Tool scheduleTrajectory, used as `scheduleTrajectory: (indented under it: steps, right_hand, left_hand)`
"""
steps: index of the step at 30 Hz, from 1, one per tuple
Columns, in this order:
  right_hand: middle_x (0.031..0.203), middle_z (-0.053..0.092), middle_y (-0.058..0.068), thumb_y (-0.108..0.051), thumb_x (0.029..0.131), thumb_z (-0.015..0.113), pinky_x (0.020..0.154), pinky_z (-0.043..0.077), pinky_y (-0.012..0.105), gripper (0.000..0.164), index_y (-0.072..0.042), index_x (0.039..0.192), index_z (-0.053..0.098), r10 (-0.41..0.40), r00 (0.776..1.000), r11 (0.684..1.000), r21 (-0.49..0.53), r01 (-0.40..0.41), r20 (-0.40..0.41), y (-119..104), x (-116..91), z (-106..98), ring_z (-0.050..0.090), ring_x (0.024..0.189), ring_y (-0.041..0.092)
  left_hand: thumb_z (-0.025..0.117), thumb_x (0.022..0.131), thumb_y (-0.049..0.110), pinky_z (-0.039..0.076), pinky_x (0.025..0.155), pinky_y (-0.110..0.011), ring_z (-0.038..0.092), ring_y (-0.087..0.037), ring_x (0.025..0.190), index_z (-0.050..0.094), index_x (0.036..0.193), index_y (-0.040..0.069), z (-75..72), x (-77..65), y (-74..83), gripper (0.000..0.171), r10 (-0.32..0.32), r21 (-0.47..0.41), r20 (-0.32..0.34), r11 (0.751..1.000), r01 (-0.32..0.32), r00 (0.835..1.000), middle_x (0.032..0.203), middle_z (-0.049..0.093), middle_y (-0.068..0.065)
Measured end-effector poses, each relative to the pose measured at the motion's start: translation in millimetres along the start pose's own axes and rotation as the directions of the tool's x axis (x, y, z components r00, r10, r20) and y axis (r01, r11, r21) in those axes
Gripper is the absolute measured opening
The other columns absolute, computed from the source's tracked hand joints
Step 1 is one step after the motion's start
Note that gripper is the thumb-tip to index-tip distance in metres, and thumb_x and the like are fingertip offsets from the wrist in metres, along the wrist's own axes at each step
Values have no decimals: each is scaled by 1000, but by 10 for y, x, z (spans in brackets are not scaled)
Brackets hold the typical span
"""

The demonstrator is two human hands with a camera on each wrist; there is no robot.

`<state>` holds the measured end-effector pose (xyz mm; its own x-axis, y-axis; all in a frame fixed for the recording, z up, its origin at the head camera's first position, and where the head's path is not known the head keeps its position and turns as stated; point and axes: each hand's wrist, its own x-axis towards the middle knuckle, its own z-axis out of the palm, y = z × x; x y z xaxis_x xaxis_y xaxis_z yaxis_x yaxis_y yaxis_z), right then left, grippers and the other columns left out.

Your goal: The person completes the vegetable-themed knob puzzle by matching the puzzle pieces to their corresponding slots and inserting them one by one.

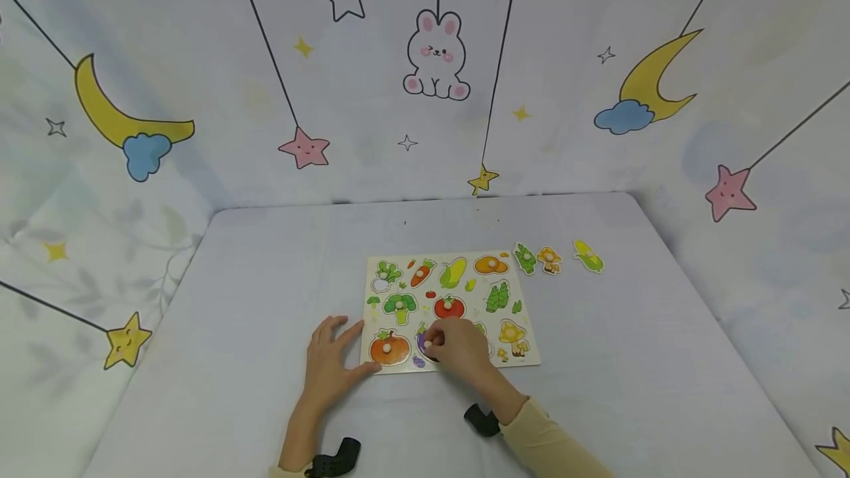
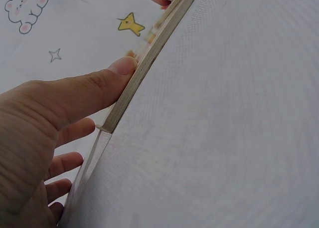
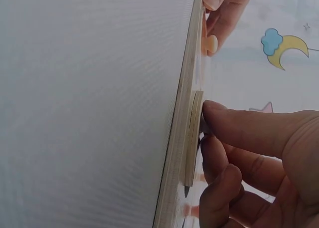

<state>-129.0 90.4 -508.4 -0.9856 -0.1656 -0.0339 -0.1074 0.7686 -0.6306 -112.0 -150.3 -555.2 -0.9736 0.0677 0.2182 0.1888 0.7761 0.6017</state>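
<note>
A wooden vegetable puzzle board (image 1: 412, 260) lies flat on the table. My right hand (image 1: 461, 349) pinches the small knob of a purple eggplant piece (image 1: 421, 336) near the board's front edge. In the right wrist view this piece (image 3: 193, 143) sits at the board's face, standing a little proud of it. My left hand (image 1: 330, 364) touches the board's front left corner, thumb on the front edge (image 2: 142, 68) and fingers spread by the left side. A knobbed pumpkin piece (image 1: 381, 351) lies between the hands. The right hand partly hides the picture beside the eggplant.
Loose asparagus (image 1: 524, 259), mushroom (image 1: 549, 260) and corn (image 1: 588, 256) pieces lie right of the board's far corner. Knobbed broccoli (image 1: 400, 308), tomato (image 1: 450, 308) and carrot (image 1: 423, 273) pieces sit on the board. A printed cloth wall (image 1: 372, 94) rises behind the table.
</note>
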Motion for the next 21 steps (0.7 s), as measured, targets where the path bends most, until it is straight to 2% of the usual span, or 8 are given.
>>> scheduleTrajectory:
  steps: [21]
  right_hand:
    - [60,48,-10,-15,81,78,50,29,19,8,-17,78,70,-36,999,998,-48,36,-6,-2,-6,2,42,56,6]
  left_hand:
    - [83,66,47,26,109,-66,31,-40,136,65,128,9,19,11,-21,76,4,11,0,1000,-4,1000,137,48,-18]
